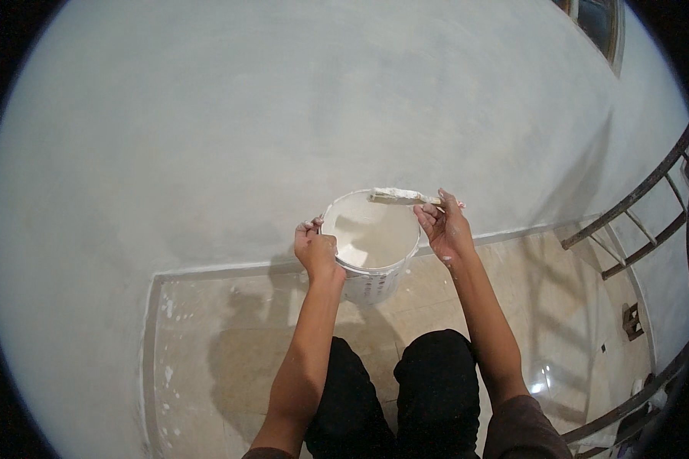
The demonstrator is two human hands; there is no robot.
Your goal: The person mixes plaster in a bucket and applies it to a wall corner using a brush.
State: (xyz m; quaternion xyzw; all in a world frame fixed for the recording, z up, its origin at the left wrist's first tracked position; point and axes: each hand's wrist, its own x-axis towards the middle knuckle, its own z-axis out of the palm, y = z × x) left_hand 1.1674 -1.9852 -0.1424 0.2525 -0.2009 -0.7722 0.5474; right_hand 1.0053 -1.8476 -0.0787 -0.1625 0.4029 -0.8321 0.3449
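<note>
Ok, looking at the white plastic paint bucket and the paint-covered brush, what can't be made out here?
- Head view: the left hand covers part of the white plastic paint bucket rim, so its grip is unclear.
- The paint-covered brush has its handle hidden inside the right hand.
- The print on the bucket's side is too small to make out.
- The dark metal ladder is cut off by the right edge.

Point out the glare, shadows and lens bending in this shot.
Head view: a small glare spot on the floor tiles at lower right; the person's soft shadow lies on the floor left of the legs; the ladder rails bow near the rim; the bucket and both hands look sharp.
</note>
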